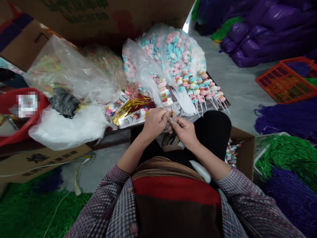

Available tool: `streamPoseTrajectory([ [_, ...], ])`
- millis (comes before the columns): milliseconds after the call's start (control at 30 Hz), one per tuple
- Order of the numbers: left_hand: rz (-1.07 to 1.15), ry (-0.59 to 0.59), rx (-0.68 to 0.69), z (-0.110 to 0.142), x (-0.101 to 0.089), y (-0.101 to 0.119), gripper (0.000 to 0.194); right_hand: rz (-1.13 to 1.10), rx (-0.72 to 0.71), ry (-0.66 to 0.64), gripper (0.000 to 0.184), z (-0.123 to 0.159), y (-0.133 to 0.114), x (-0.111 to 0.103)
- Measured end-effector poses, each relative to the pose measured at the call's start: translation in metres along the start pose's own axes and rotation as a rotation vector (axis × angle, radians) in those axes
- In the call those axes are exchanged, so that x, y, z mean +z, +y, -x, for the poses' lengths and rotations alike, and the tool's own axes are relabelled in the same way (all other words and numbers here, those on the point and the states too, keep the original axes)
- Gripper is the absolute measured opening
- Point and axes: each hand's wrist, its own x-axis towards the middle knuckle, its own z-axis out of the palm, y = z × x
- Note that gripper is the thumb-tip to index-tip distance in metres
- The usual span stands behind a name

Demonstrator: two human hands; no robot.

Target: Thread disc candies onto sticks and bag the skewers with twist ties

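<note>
Both hands meet at the table's front edge, at the lower end of a candy skewer (pixel 163 92) stacked with pink, white and coloured pieces, seemingly in a clear wrapper. My left hand (pixel 156 121) is closed, thumb and fingers pinching at the skewer's lower end. Close against it, my right hand (pixel 184 130) pinches at the same spot. Whatever small thing lies between the fingertips is hidden. Left of the hands are gold twist ties (pixel 128 109) and printed clear bags (pixel 132 119). To the right lie white sticks (pixel 184 103) and several candy skewers (pixel 198 86) without wrappers.
Big clear bags of pink, blue and white candies (pixel 170 46) and gummy candies (pixel 104 62) stand behind. A red basin (pixel 37 114) and dark knitted glove (pixel 64 101) are at left. A cardboard box (pixel 244 148) holds wrapped skewers by my right knee; an orange crate (pixel 284 79) sits beyond.
</note>
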Motion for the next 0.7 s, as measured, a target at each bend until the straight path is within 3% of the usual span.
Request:
streamPoseTrajectory([
  [200, 0.082, -0.082, 0.005, 0.001, 0.001, -0.010, 0.058, 0.047, -0.034, 0.006, 0.059, -0.001, 0.000, -0.003],
  [267, 0.269, -0.059, -0.087, 0.002, 0.000, -0.014, 0.058, 0.031, -0.025, 0.023, 0.057, -0.001, 0.002, -0.003],
  [367, 0.733, 0.000, -0.222, -0.002, 0.000, -0.014, 0.062, 0.024, -0.028, 0.032, 0.053, -0.001, 0.003, -0.002],
  [467, 1.092, -0.038, -0.272, -0.007, 0.001, -0.003, 0.070, 0.035, -0.030, 0.016, 0.055, 0.000, 0.003, 0.001],
  [600, 1.249, -0.063, -0.343, -0.010, 0.007, 0.018, 0.070, 0.008, -0.002, -0.015, 0.058, 0.002, 0.002, 0.005],
  [700, 1.281, -0.093, -0.392, -0.005, 0.011, 0.024, 0.059, -0.014, 0.021, -0.037, 0.058, 0.002, 0.002, 0.006],
])
